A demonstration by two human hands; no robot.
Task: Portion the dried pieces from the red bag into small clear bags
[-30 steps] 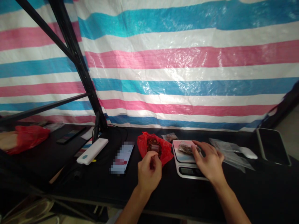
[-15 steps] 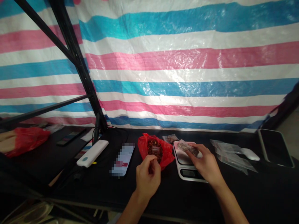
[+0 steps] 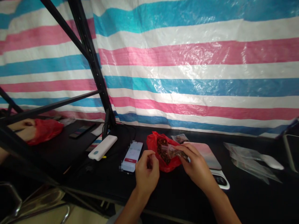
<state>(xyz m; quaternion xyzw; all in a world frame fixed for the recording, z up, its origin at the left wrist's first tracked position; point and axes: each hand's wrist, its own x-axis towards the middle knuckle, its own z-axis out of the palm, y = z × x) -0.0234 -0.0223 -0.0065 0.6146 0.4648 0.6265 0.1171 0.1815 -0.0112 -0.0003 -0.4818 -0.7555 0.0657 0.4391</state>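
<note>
My right hand [image 3: 195, 166] grips a small clear packet [image 3: 174, 152] of dark reddish-brown bits and holds it over the open red plastic bag [image 3: 163, 151] of the same stuff. My left hand [image 3: 146, 171] is closed in a pinch just left of the bag; what its fingertips hold is too small to make out. A white kitchen scale [image 3: 211, 161] sits right of my right hand, its platform bare. Another small filled packet [image 3: 179, 138] lies behind the bag.
On the black table [image 3: 257, 199] lie a phone [image 3: 132, 151], a white power bank [image 3: 102, 147] and, to the right, several empty clear bags [image 3: 247, 157]. A black rack post [image 3: 93, 65] rises at left. Far left, another person's hand [image 3: 24, 130] touches a red bag [image 3: 44, 130].
My right hand lifted the clear packet off the scale and carried it left to the red bag. The view shifted right. My left hand stayed pinched.
</note>
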